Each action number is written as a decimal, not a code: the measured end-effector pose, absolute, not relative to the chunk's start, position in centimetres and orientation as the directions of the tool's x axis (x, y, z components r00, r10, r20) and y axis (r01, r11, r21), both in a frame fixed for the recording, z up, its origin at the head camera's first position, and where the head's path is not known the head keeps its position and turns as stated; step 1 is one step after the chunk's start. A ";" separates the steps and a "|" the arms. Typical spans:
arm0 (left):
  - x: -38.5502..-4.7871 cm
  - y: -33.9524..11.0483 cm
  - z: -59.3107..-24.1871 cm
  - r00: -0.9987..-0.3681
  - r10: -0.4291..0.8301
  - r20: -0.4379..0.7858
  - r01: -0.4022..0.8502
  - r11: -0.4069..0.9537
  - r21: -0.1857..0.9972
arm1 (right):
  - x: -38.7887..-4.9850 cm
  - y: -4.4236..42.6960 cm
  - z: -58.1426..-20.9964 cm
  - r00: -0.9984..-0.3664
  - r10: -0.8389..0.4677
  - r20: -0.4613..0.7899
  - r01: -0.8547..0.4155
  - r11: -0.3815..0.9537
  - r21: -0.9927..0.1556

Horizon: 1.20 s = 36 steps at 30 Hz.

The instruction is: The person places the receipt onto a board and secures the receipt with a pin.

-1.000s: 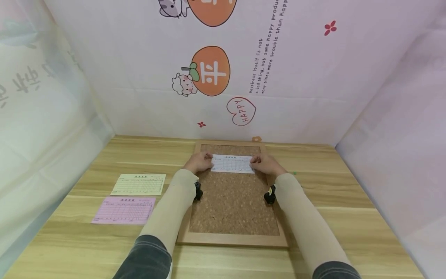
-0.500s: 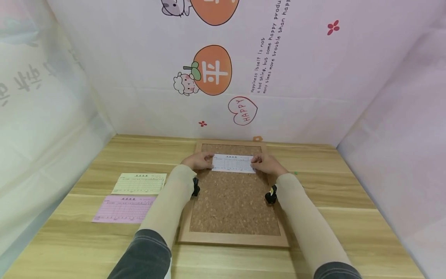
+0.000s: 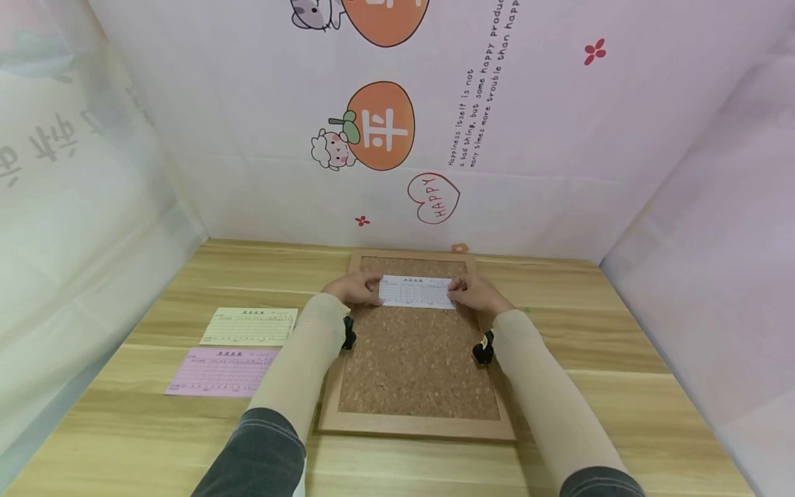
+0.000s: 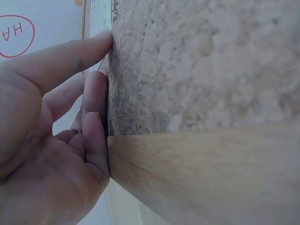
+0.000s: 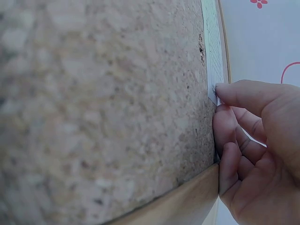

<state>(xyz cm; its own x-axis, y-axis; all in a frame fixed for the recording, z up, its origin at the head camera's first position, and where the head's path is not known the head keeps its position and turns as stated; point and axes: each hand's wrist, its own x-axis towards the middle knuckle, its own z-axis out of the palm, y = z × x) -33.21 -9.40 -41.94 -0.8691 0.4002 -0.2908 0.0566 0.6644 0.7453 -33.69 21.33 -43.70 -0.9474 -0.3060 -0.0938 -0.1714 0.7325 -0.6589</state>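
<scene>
A white printed paper form (image 3: 415,292) lies across the upper part of a wood-framed cork board (image 3: 417,366). At its left edge is my left hand (image 3: 354,288), thumb toward the lower corner and a finger toward the upper one. In the left wrist view the thumb tip (image 4: 107,40) meets the edge of the form, and the other fingers curl against the board. My right hand (image 3: 477,293) pinches the right edge. The right wrist view shows its thumb (image 5: 229,93) on the form's corner with the fingers curled below.
Left of the board, a yellow printed form (image 3: 248,327) and a pink one (image 3: 220,371) lie on the wooden table (image 3: 621,414). A tiny green speck (image 3: 527,309) sits right of the board. White printed cloth (image 3: 528,207) hangs behind the table and at both sides.
My left hand has shifted slightly left, and its thumb and finger have spread a little at the form's edge. The form and my right hand stay nearly in place.
</scene>
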 end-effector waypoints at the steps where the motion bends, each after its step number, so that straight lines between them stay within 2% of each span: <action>1: -33.2 -9.4 -41.9 -0.868 0.402 -0.292 0.056 0.663 0.746 | -33.7 21.3 -43.7 -0.948 -0.302 -0.096 -0.166 0.732 -0.661; 15: -33.3 -9.7 -42.2 -0.867 0.411 -0.283 0.058 0.646 0.761 | -33.3 21.1 -43.2 -0.939 -0.335 -0.071 -0.212 0.733 -0.646; 21: -34.8 -10.0 -43.9 -0.860 0.436 -0.265 0.091 0.642 0.762 | -32.9 21.5 -42.8 -0.937 -0.346 -0.056 -0.221 0.707 -0.671; 28: -33.3 -9.8 -42.0 -0.862 0.423 -0.279 0.076 0.652 0.754 | -32.7 21.4 -42.5 -0.939 -0.338 -0.061 -0.202 0.686 -0.699; 36: -33.1 -9.5 -42.0 -0.863 0.423 -0.277 0.087 0.664 0.743 | -32.2 22.4 -41.8 -0.927 -0.371 -0.061 -0.223 0.674 -0.704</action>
